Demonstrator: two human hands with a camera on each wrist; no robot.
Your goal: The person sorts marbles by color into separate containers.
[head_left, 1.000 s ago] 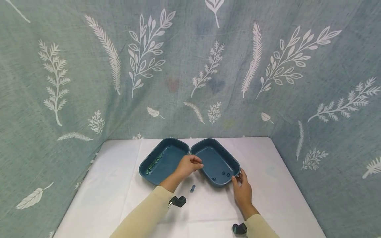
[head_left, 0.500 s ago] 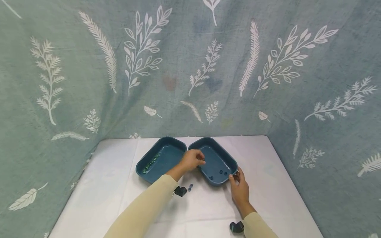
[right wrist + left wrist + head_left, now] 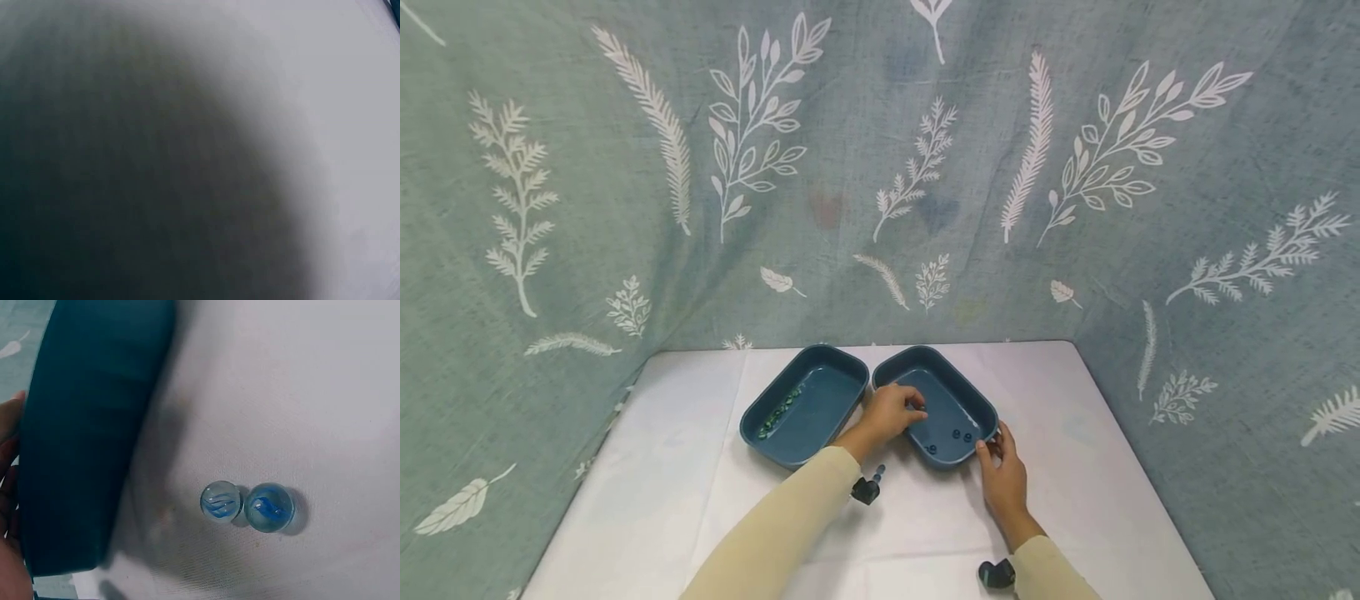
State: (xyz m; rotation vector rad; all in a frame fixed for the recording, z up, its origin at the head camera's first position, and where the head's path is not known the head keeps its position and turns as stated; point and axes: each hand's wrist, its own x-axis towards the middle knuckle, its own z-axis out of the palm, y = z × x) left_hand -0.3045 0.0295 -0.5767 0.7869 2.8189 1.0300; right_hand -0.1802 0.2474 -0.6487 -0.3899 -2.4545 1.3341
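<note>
My left hand (image 3: 892, 412) reaches over the near-left wall of the right blue tray (image 3: 936, 379). Its thumb and index finger pinch a small dark marble, mostly hidden by the fingertips. Three dark blue marbles (image 3: 967, 437) lie in the near end of that tray. My right hand (image 3: 1003, 479) grips the tray's near-right corner, thumb at the rim and fingers outside. On the cloth under my left wrist sit two clear marbles with blue swirls, a smaller one (image 3: 220, 501) touching a larger one (image 3: 269, 507). The right wrist view is mostly a dark blur.
A second blue tray (image 3: 829, 392) stands at the left, with several green marbles (image 3: 778, 412) lined along its left side. White cloth (image 3: 685, 467) covers the table, and a leaf-patterned curtain (image 3: 850, 167) hangs behind and at both sides.
My left hand has moved right, farther over the right tray. The right hand keeps its hold on the corner. The head view has shifted slightly.
</note>
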